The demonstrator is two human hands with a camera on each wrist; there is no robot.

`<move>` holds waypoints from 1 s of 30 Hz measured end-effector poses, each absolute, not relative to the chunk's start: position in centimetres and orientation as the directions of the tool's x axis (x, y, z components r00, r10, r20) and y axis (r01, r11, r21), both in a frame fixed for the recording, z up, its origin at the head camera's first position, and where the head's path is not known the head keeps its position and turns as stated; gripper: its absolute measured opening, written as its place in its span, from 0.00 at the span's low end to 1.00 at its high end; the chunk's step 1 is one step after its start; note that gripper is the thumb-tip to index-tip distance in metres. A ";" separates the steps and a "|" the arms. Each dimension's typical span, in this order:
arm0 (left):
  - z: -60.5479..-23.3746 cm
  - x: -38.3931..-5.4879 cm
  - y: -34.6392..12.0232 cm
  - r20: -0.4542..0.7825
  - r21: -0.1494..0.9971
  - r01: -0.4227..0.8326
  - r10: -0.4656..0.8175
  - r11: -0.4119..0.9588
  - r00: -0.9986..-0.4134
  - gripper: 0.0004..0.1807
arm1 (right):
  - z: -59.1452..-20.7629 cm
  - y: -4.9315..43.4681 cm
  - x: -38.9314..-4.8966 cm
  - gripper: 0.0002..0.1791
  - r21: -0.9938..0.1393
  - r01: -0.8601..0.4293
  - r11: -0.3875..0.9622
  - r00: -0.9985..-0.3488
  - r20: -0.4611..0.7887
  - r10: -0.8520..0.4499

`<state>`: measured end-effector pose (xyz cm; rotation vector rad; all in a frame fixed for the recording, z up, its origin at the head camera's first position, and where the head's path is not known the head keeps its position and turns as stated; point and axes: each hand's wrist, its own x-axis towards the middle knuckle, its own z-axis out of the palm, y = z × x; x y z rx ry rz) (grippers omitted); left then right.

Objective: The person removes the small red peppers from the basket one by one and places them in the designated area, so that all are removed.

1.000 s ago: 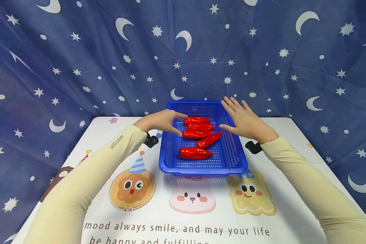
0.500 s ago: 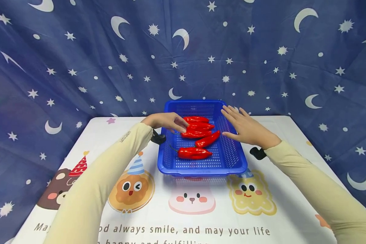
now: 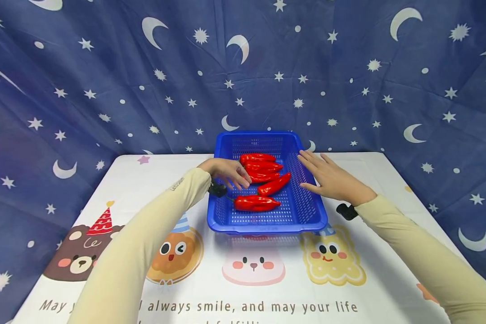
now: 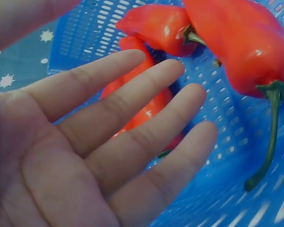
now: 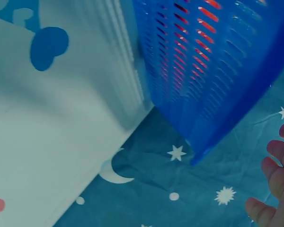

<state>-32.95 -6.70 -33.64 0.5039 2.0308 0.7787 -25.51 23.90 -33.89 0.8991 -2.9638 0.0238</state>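
A blue mesh basket point(image 3: 267, 228) holds several glossy red peppers with green stems. My left hand point(image 3: 228, 172) hovers over its left side, fingers extended toward the middle peppers, covering part of one pepper point(image 3: 263, 177). Seen from the left wrist, the palm and fingers point(image 4: 118, 132) are spread and grip nothing. Nearest the front lies a single pepper point(image 3: 256, 203), with a slanted pepper point(image 3: 274, 184) just behind it. Over the basket's right rim, my right hand point(image 3: 330, 180) is stretched flat; its fingertips show at the edge of the right wrist view, beside the basket wall point(image 5: 227, 61).
A white tablecloth point(image 3: 154, 310) with cartoon prints and lettering lies under the basket. Behind the table hangs a dark blue curtain point(image 3: 178, 76) patterned with moons and stars. Dark wrist devices sit under the left wrist point(image 3: 218, 189) and right wrist point(image 3: 347, 211).
My left hand has moved right and nearer the basket's front, from the left rim to over the peppers. My right hand has come slightly lower and nearer. The peppers keep their arrangement.
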 end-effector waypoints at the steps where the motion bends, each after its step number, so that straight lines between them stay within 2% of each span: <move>1: -33.8 -32.9 -6.6 -0.595 0.682 0.064 0.603 0.729 -0.531 0.25 | -34.1 23.9 -25.5 0.44 -0.004 -0.557 0.830 -0.829 0.048 -0.557; 12: -34.9 -32.8 -5.7 -0.652 0.612 0.119 0.583 0.782 -0.484 0.24 | -35.7 24.1 -25.5 0.43 -0.038 -0.546 0.837 -0.838 0.032 -0.545; 30: -36.7 -32.7 -4.9 -0.687 0.537 0.178 0.550 0.824 -0.475 0.25 | -36.9 24.5 -25.6 0.41 -0.048 -0.542 0.839 -0.841 0.041 -0.540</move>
